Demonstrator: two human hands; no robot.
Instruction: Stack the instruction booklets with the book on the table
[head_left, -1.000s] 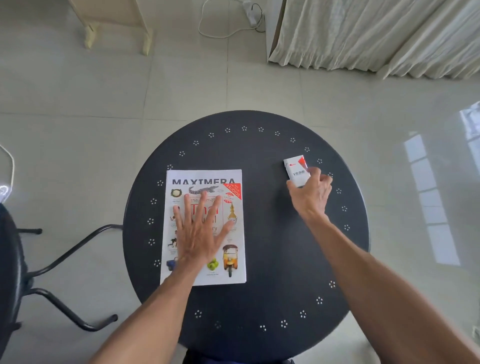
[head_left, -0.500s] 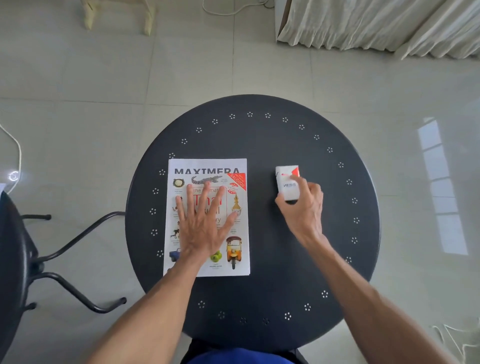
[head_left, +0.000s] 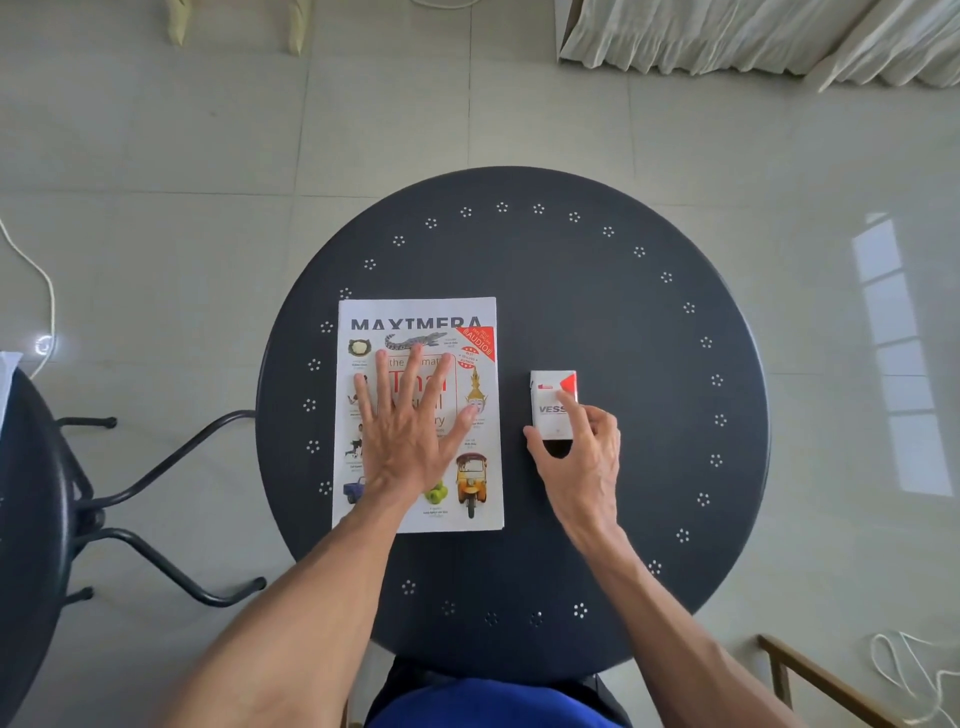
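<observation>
1. While both hands are on the round dark bench (head_left: 597, 291), the count there is one book (head_left: 421, 415) and one small booklet (head_left: 551, 402); whether the booklet is a single one or several held together cannot be told.
2. The book lies flat at the centre left of the frame, its white cover printed with small pictures and a red corner banner, its long edges running up and down the picture.
3. The booklet, white with a red corner, sits just right of the book at the centre of the frame, with a strip of bare bench between them.
4. The left hand (head_left: 410, 431) rests palm down on the book's cover, fingers (head_left: 415, 364) spread wide and pointing to the top of the frame, the forearm coming in from the lower left.
5. The right hand (head_left: 587, 457) pinches the booklet's near end: thumb on its left edge, forefinger laid across its face, the other fingers curled on its right side. That forearm comes in from the lower right.
6. The bench top has a ring of small dotted flower marks near its rim.
7. Pale glossy floor tiles (head_left: 208, 156) surround it, with window light mirrored at the right of the frame.
8. A dark chair (head_left: 47, 493) stands at the left edge, a pale curtain (head_left: 753, 36) hangs at the upper right, and a white cord (head_left: 36, 280) trails at the left.
</observation>
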